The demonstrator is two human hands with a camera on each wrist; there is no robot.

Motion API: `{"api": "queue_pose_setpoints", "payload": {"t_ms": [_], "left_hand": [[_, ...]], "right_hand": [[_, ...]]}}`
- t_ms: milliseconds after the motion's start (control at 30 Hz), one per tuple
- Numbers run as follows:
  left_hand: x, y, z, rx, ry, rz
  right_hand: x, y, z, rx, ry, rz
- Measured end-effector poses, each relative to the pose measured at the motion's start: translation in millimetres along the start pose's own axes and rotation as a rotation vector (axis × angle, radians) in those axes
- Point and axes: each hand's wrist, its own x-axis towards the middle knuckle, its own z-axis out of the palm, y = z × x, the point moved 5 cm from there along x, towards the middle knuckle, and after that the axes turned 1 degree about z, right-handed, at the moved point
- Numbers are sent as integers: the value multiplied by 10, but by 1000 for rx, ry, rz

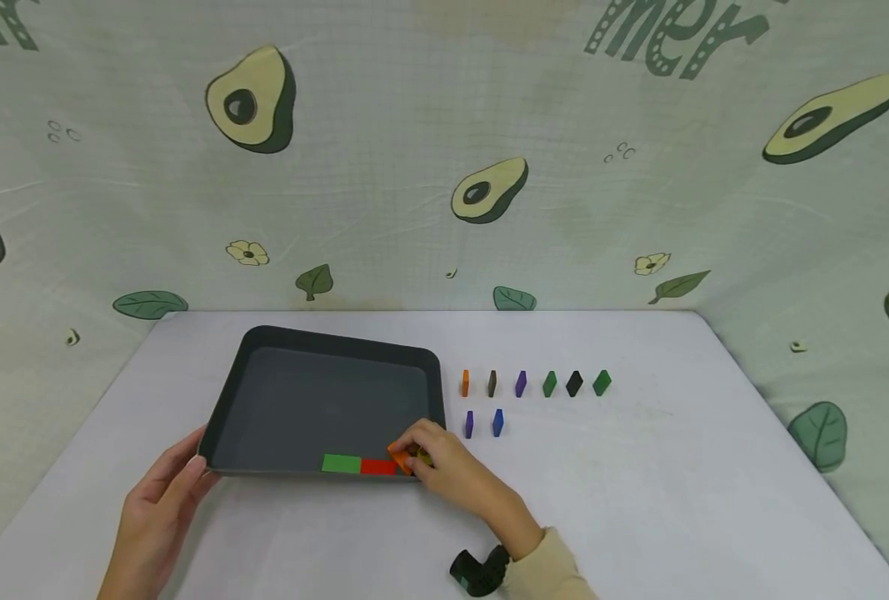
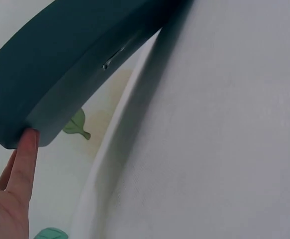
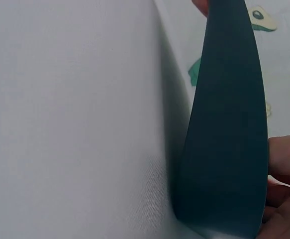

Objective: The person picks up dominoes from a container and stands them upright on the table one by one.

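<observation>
A dark grey baking tray (image 1: 324, 400) is on the left half of the white table. My left hand (image 1: 161, 508) grips its near left corner, thumb at the near wall; in the left wrist view a finger (image 2: 24, 164) presses the corner from outside. Over the tray's near right corner, my right hand (image 1: 444, 467) pinches an orange domino (image 1: 399, 457), tilted. Something yellow (image 1: 423, 456) shows under those fingers, mostly hidden. Along the near inner wall, a green domino (image 1: 342, 463) and a red domino (image 1: 378, 467) lie end to end. In the right wrist view, the tray wall (image 3: 224, 124) hides the fingertips.
Right of the tray, several dominoes stand upright in two rows, among them an orange one (image 1: 465, 383), a black one (image 1: 575, 383) and a blue one (image 1: 498, 422). A black device (image 1: 477, 573) is by the right forearm. An avocado-print cloth (image 1: 384, 167) hangs behind the table.
</observation>
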Motion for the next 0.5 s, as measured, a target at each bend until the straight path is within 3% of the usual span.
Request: {"api": "queue_pose_setpoints", "payload": {"t_ms": [167,500], "left_hand": [[-12,-62,-97,-12,-10,-24],[-18,-194,-242,-27,-49,-120]], "right_hand": [[15,-24,31,-60,19,-5],[39,-238,166,-322,109,-97]]}}
